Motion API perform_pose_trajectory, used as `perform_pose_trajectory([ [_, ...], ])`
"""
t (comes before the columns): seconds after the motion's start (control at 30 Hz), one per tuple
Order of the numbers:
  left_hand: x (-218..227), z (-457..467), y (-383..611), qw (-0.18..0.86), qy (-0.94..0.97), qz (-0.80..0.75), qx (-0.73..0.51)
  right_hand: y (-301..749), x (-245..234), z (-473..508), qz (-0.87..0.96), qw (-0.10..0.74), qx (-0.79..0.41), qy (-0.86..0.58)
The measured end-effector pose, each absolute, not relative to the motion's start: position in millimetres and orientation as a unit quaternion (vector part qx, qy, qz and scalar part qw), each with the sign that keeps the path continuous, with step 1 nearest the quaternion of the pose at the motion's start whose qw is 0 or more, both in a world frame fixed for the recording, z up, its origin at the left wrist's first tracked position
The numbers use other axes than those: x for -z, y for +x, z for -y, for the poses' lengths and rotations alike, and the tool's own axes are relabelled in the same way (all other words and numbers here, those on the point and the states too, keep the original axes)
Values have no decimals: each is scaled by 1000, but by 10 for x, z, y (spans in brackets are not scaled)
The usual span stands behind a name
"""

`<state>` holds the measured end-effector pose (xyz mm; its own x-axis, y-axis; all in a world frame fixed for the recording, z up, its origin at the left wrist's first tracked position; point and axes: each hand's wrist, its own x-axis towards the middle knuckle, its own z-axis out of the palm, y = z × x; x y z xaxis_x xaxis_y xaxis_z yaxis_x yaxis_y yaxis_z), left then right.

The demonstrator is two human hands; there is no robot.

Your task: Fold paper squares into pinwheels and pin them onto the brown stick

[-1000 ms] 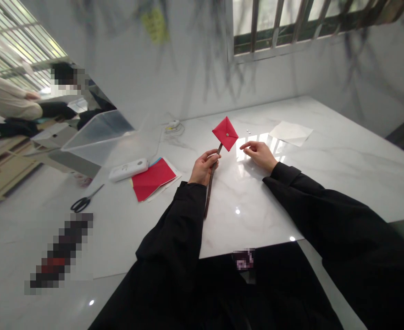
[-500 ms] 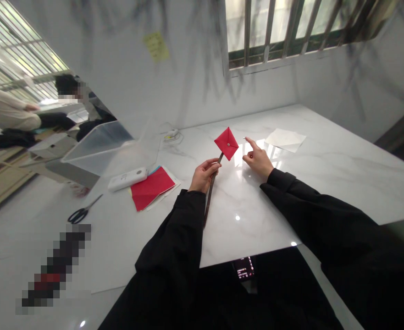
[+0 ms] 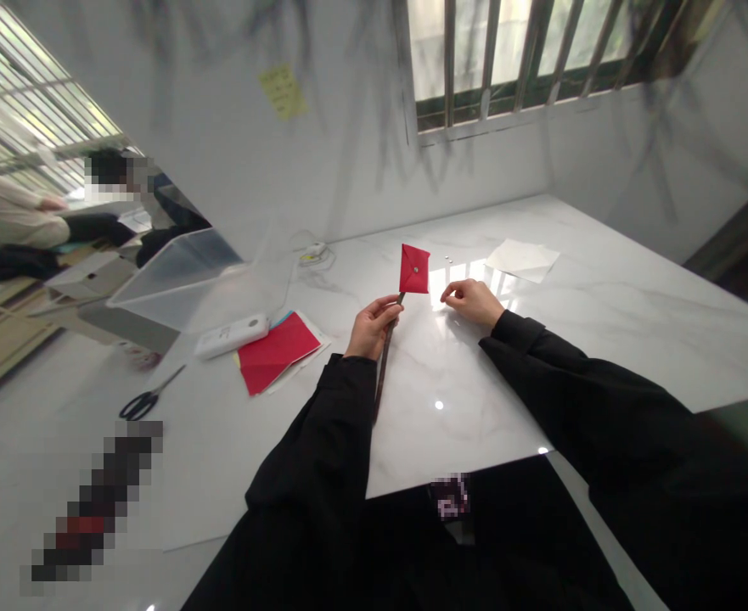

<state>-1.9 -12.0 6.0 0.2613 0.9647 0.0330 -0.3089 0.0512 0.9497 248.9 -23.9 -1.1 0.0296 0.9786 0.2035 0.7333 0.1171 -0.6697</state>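
Note:
My left hand (image 3: 371, 325) is closed around a dark brown stick (image 3: 383, 367) that runs back along my forearm. A folded red paper square (image 3: 414, 268) is pinned to the stick's top end by a small pale pin and stands upright above the white marble table (image 3: 603, 331). My right hand (image 3: 473, 301) rests low over the table just right of the paper, fingers curled loosely inward, not touching it. Nothing shows in its fingers.
Red and coloured paper sheets (image 3: 277, 349) lie left of my left hand, with a white oblong device (image 3: 233, 335) and a clear plastic bin (image 3: 182, 273) beyond. Scissors (image 3: 145, 400) lie further left. A white sheet (image 3: 522, 258) lies at the back right. Other people sit far left.
The red paper has turned on the stick from a diamond to a more square-on pose. My right hand pointed a finger toward it, then drew back and curled.

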Motion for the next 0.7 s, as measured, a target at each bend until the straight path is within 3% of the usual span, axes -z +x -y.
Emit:
perform_pose_trajectory([
  [0.17, -47, 118, -21, 632, 482, -341, -502, 2414, -12, 261, 589, 394, -329, -624],
  [0.27, -44, 118, -20, 631, 486, -340, -499, 2385, -38, 276, 646, 327, -439, -531],
  [0.37, -50, 120, -18, 629, 486, -340, -503, 2372, -38, 279, 675, 294, -448, -508],
  [0.7, -58, 137, -4, 627, 491, -345, -496, 2261, -104, 372, 513, 423, -485, -568],
])
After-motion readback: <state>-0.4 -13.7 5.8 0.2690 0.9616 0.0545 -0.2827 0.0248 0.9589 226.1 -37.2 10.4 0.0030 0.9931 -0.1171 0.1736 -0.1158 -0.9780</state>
